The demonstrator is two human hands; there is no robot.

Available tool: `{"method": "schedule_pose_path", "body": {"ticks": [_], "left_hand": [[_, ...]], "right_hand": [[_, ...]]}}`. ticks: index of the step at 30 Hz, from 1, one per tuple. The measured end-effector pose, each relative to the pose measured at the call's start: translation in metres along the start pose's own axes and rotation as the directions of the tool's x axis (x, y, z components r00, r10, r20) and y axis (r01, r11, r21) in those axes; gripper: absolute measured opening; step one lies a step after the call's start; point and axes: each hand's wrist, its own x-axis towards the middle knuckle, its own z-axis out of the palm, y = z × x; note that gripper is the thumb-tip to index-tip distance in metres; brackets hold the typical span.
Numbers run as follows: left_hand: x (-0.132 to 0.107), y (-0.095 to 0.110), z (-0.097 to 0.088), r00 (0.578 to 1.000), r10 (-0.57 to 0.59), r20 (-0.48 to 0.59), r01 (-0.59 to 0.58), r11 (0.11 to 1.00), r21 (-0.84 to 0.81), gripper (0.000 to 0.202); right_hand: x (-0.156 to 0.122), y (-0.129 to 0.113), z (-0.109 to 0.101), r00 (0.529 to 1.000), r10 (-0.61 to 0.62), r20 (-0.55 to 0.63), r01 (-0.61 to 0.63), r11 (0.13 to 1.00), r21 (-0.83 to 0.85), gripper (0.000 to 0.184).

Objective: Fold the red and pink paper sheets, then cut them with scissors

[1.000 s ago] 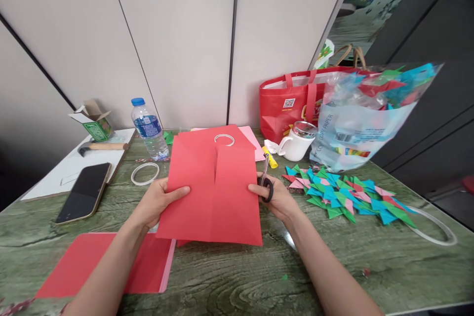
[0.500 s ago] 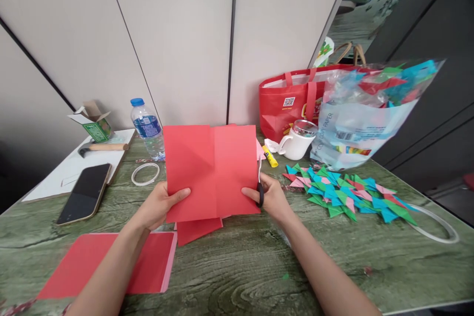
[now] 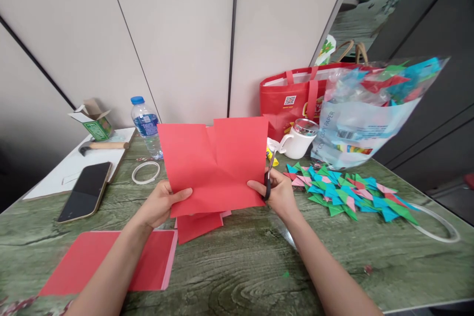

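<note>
A red sheet of paper (image 3: 217, 168) is held up above the table, with a crease down its middle and a short slit at the top of that crease. My left hand (image 3: 161, 203) pinches its lower left side, thumb in front. On the right side my right hand (image 3: 277, 192) pinches the sheet and also keeps the scissors (image 3: 268, 188), their black handle around the fingers and the blades pointing up. Below and behind the sheet lie red paper pieces (image 3: 198, 227), partly hidden. A stack of red and pink paper (image 3: 148, 261) lies under my left forearm.
Behind on the left are a water bottle (image 3: 147, 128), a tape roll (image 3: 145, 173), a phone (image 3: 86, 191), a hammer (image 3: 103, 145) and a small box (image 3: 92, 123). Rightward are folded paper pieces (image 3: 348, 192), a white mug (image 3: 298, 143), a red bag (image 3: 274, 108) and a plastic bag (image 3: 355, 133).
Both hands have spread slightly apart. The sheet's right half has risen and tilted, so its top edges on either side of the slit no longer line up. The scissors moved right with my right hand.
</note>
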Motion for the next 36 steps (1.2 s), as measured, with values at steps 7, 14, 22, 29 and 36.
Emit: {"method": "schedule_pose_path", "body": {"ticks": [7, 14, 22, 29, 36], "left_hand": [[-0.004, 0.002, 0.007, 0.998, -0.048, 0.032, 0.048, 0.999, 0.002, 0.025], [-0.004, 0.004, 0.008, 0.998, -0.044, 0.048, 0.043, 0.999, 0.023, 0.027], [-0.004, 0.003, 0.009, 0.998, 0.023, 0.057, -0.031, 0.991, 0.132, 0.028], [0.001, 0.002, 0.001, 0.98, 0.185, -0.074, -0.168, 0.968, 0.188, 0.026], [0.003, 0.0, 0.002, 0.944, 0.297, -0.144, -0.275, 0.949, 0.158, 0.026]], "right_hand": [[0.002, 0.004, -0.003, 0.997, 0.073, -0.026, -0.069, 0.99, 0.124, 0.032], [0.002, 0.005, -0.004, 0.999, 0.045, 0.001, -0.045, 0.998, 0.043, 0.029], [0.007, 0.008, -0.009, 0.997, 0.045, -0.062, -0.044, 0.999, 0.012, 0.032], [0.009, 0.007, -0.006, 0.965, -0.021, -0.26, 0.043, 0.996, 0.081, 0.032], [-0.023, -0.002, 0.025, 0.904, 0.163, 0.395, -0.205, 0.976, 0.066, 0.033]]}}
